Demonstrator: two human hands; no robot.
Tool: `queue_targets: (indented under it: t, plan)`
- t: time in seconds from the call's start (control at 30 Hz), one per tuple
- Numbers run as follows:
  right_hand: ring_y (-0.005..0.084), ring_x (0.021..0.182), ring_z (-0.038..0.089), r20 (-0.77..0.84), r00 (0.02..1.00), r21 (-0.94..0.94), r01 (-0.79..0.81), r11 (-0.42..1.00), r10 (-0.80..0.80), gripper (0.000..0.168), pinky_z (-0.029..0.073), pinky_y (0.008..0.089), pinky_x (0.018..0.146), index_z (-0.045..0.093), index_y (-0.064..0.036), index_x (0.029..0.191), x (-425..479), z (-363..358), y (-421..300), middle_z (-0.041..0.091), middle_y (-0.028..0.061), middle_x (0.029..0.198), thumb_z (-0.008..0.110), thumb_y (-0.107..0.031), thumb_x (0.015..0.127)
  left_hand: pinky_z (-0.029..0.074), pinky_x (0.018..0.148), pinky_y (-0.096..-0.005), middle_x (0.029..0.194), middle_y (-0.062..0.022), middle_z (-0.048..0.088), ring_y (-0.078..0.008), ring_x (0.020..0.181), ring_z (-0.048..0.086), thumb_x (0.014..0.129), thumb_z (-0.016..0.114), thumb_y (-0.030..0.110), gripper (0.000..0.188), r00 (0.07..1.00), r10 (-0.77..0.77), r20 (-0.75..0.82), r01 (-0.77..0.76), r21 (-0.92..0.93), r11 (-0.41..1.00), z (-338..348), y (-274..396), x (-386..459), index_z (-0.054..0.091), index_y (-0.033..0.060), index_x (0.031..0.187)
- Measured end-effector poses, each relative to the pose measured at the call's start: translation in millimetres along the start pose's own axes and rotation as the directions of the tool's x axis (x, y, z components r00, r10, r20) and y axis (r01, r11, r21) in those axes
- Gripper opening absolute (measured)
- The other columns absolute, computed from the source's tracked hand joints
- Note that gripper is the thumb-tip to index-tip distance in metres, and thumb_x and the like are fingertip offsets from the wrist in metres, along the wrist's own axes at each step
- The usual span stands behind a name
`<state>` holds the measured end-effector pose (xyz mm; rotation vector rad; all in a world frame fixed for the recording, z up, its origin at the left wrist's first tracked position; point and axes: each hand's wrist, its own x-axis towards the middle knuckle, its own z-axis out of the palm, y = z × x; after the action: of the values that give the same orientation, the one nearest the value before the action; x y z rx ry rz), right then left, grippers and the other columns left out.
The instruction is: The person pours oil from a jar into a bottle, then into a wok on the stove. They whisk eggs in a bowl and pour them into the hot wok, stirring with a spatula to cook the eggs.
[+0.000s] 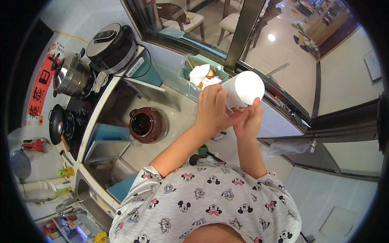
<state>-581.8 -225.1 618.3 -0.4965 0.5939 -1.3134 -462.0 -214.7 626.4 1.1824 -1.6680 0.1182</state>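
Observation:
A plain white cylinder (240,89), which looks like a paper roll, is held up at a tilt with one flat round end facing me. My left hand (214,106) has its fingers bent against the cylinder's left side; a ring shows on one finger. From below, my right hand (247,120) grips the cylinder, thumb along its lower right edge. The fingers of both hands meet underneath, where they are partly hidden. Just beyond my left hand is a pale green bin (188,80) holding crumpled white tissue and eggshells.
A brown glazed jar (147,126) stands on the floor by the open cabinet doors (106,150). Along the left counter are a pressure cooker (112,48), a steel steamer pot (73,76), a wok (56,124) and a sink (91,197). A sliding-door frame (243,36) rises ahead.

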Motion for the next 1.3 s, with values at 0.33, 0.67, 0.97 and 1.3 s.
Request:
queue_targets:
  t: [0.33, 0.67, 0.97, 1.3]
  plan:
    - [0.0329, 0.121, 0.045, 0.002, 1.0, 0.088, -0.012, 0.996, 0.012, 0.07, 0.042, 0.051, 0.092, 0.035, -0.01, 0.136, -9.9, -1.9, 2.2, 0.045, 0.0148, 0.132, 0.053, -0.055, 0.086, 0.041, 0.082, -0.0445, 0.107, -0.0144, 0.051, -0.035, 0.096, 0.051, 0.07, 0.073, 0.022, 0.045, 0.998, 0.053, -0.028, -0.057, -0.158, 0.986, -10.6, -21.0, -5.8, 0.048, 0.0038, 0.102]
    - [0.0335, 0.119, 0.046, -0.053, 0.996, -0.037, 0.065, 0.997, -0.067, 0.074, 0.039, 0.0489, 0.094, 0.034, -0.01, 0.137, -6.3, 3.8, -0.1, 0.045, 0.0148, 0.132, 0.055, -0.057, 0.083, 0.042, 0.079, -0.0437, 0.102, -0.012, 0.051, -0.0317, 0.092, 0.053, 0.076, 0.069, 0.015, 0.034, 0.993, 0.108, 0.038, -0.106, -0.049, 0.993, 2.9, -1.8, -1.5, 0.049, 0.0057, 0.102]
    - [0.0368, 0.12, 0.047, 0.077, 0.993, 0.061, -0.096, 0.993, 0.091, 0.086, 0.04, 0.0557, 0.098, 0.032, -0.006, 0.14, -7.8, -10.9, -17.2, 0.044, 0.0173, 0.135, 0.043, -0.068, 0.081, 0.045, 0.07, -0.0302, 0.096, -0.0133, 0.054, -0.0206, 0.079, 0.054, 0.092, 0.052, 0.006, 0.014, 0.963, -0.212, -0.165, 0.171, -0.234, 0.957, -1.7, -21.4, 2.2, 0.048, -0.0001, 0.104]
    - [0.0403, 0.126, 0.042, 0.182, 0.983, 0.153, -0.057, 0.987, 0.028, 0.074, 0.038, 0.0627, 0.098, 0.038, -0.007, 0.137, -34.5, -30.7, -31.8, 0.044, 0.0179, 0.135, 0.06, -0.05, 0.082, 0.038, 0.068, -0.02, 0.092, -0.0044, 0.047, -0.0079, 0.078, 0.044, 0.097, 0.044, 0.006, 0.017, 0.907, -0.386, -0.167, 0.255, -0.511, 0.821, -5.8, -21.8, 24.3, 0.038, 0.0003, 0.112]
